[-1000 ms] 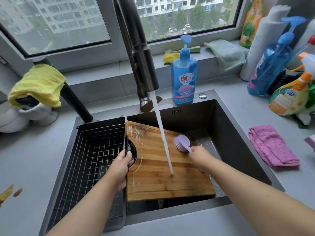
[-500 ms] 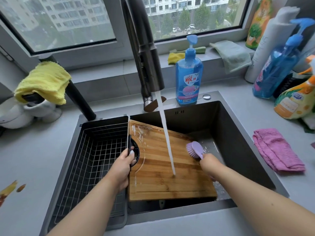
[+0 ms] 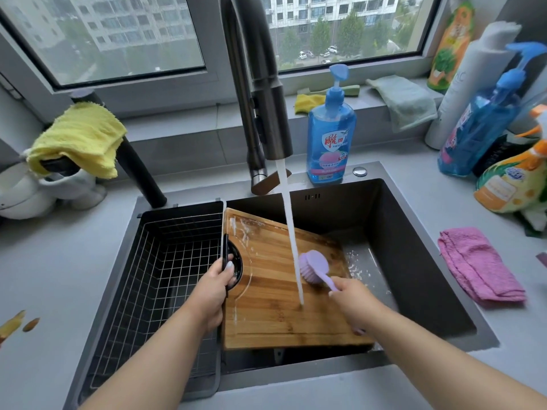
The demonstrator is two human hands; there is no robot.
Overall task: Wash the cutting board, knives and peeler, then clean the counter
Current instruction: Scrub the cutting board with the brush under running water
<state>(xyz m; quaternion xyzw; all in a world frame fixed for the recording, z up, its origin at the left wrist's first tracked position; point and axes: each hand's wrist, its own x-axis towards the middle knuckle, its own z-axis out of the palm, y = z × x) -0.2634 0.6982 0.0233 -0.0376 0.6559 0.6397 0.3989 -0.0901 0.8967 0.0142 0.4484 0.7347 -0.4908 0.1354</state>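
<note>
Head view, the only one: the cutting board (image 3: 284,306) lies tilted in the sink (image 3: 414,232), water from the tap (image 3: 266,113) striking it just left of the right hand's fingers. It's mid-scrub by my reckoning; white suds cling along its far left edge, so rinsing isn't finished. No knives or peeler show anywhere, so I can't tell their status. On the bench (image 3: 44,276), orange scraps (image 3: 17,324) lie well left of the left hand, so the wipe-down looks undone.

The left hand (image 3: 211,294) reaches in with forearm straight, fingers curled and closed around the board's left edge by its dark round handle cut-out, steadying it against the wire basket (image 3: 165,261). The right hand (image 3: 355,297) angles in from the right, fingers closed around the handle of the purple brush (image 3: 313,266), whose head presses on the board just beyond the fingertips, beside the stream.
</note>
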